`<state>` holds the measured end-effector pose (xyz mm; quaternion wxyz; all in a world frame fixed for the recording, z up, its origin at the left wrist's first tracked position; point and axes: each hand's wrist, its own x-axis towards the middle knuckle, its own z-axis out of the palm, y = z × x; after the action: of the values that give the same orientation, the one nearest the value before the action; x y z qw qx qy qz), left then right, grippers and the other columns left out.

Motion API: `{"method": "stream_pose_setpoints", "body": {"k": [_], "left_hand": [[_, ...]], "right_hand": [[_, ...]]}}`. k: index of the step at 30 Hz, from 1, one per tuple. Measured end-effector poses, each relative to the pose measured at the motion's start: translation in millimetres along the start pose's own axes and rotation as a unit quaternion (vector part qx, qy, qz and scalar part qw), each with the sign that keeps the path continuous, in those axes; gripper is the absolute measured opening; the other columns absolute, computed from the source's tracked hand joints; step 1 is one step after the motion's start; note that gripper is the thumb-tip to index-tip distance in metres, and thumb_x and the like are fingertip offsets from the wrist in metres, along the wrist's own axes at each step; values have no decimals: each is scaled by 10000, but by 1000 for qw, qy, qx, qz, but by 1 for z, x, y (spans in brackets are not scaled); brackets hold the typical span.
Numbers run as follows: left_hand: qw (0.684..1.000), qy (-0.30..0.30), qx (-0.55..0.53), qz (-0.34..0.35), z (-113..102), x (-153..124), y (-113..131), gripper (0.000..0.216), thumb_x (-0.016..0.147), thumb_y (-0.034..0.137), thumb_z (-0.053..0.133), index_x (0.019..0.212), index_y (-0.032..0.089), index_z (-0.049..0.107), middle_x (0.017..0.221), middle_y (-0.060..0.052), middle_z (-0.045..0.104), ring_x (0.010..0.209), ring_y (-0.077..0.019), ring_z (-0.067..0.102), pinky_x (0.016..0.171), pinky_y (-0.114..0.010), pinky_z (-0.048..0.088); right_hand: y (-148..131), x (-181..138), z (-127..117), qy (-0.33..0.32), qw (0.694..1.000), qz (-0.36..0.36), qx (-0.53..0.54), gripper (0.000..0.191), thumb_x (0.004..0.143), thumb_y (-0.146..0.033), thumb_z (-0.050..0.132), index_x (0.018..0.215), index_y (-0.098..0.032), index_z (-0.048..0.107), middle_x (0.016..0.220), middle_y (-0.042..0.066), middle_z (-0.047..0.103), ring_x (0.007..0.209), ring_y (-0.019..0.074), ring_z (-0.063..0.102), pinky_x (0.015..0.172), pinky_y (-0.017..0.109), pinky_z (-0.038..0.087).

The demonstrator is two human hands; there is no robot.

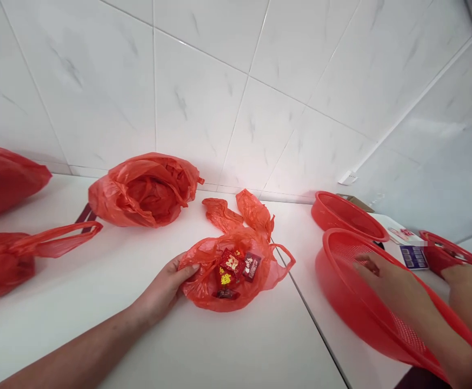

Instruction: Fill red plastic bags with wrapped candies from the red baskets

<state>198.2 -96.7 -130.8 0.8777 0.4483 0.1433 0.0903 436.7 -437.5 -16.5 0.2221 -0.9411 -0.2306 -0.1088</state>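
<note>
My left hand (166, 286) grips the left edge of a small red plastic bag (236, 259) that lies open on the white table (138, 324). Thumb on top, fingers tucked under the film. Inside the bag lie several small red wrapped sweets (236, 267) with gold and white print. My right hand (381, 273) reaches into a large red mesh basket (365, 313) at the right, fingers stretched out flat over its inside. Nothing shows in that hand.
A bigger crumpled red bag (146, 189) sits behind, and two more red bags (4, 259) lie at the far left. A second red basket (347, 213) stands behind the first. Another person's hand (466, 275) rests by a third basket (450, 251) near a printed card (414, 256).
</note>
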Motion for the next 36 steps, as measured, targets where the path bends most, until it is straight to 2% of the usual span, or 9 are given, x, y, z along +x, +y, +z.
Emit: {"method": "stream_pose_setpoints", "body": {"k": [7, 12, 14, 19, 27, 29, 32, 34, 36], "left_hand": [[1000, -1, -15, 19, -3, -2, -3, 423, 807, 326, 659, 1197, 187, 571, 1084, -115, 700, 938, -273, 676, 802, -365, 523], [999, -13, -27, 32, 0, -4, -3, 311, 818, 350, 634, 1075, 175, 635, 1040, -112, 710, 888, -260, 678, 779, -351, 518], [999, -6, -36, 37, 0, -3, -2, 258, 820, 343, 627, 1011, 171, 653, 971, -92, 718, 855, -234, 673, 776, -332, 512], [996, 21, -16, 80, -2, -2, 12, 120, 800, 281, 642, 773, 170, 606, 663, 21, 606, 557, -90, 543, 552, -198, 443], [984, 59, 108, 129, -5, -8, 42, 240, 822, 340, 591, 1003, 192, 537, 790, -15, 604, 637, -122, 549, 601, -246, 460], [954, 115, 209, 181, -7, -8, 44, 376, 792, 285, 610, 1143, 220, 492, 855, -24, 603, 698, -148, 567, 636, -274, 471], [822, 177, 422, 337, -11, -11, 49, 555, 740, 189, 638, 1265, 263, 473, 1125, -81, 580, 980, -232, 561, 825, -378, 470], [727, 128, 537, 409, -10, -18, 54, 522, 762, 148, 617, 1258, 281, 526, 1332, -102, 496, 1196, -287, 459, 990, -467, 373], [681, 36, 596, 424, -8, -24, 58, 444, 809, 112, 559, 1209, 301, 589, 1427, -81, 436, 1310, -307, 361, 1068, -512, 268]], "right_hand": [[-75, -31, 86, -103, 993, -10, 56, 701, 723, -532, 607, 1326, -273, 358, 1190, 75, 562, 864, 225, 615, 705, 366, 488], [-95, -2, 91, -302, 941, 7, 153, 298, 792, -485, 542, 753, -190, 568, 759, 27, 646, 714, 190, 617, 621, 306, 472], [-110, 13, 61, -280, 933, 13, 227, 317, 811, -490, 533, 725, -186, 566, 748, 32, 653, 644, 161, 598, 560, 274, 458], [-147, 28, -9, -81, 861, -43, 500, 261, 807, -461, 585, 686, -230, 580, 684, 0, 591, 577, 129, 528, 483, 241, 441], [-136, 27, 28, -76, 824, 0, 561, 194, 754, -416, 677, 756, -228, 629, 797, 21, 613, 659, 127, 531, 488, 215, 437], [-128, 25, 42, -63, 822, 5, 565, 165, 749, -393, 692, 761, -240, 628, 861, 7, 597, 725, 122, 539, 522, 202, 446], [-121, 15, 61, -31, 826, -24, 562, 178, 735, -378, 710, 859, -279, 629, 1006, 2, 581, 937, 154, 558, 717, 236, 499], [-121, 2, 73, -39, 818, -60, 571, 369, 690, -423, 738, 1011, -320, 589, 1154, 24, 556, 1085, 220, 532, 831, 319, 501], [-125, -13, 85, -76, 809, -73, 578, 662, 590, -469, 796, 1169, -359, 496, 1279, 58, 506, 1131, 284, 522, 831, 389, 514]]}}
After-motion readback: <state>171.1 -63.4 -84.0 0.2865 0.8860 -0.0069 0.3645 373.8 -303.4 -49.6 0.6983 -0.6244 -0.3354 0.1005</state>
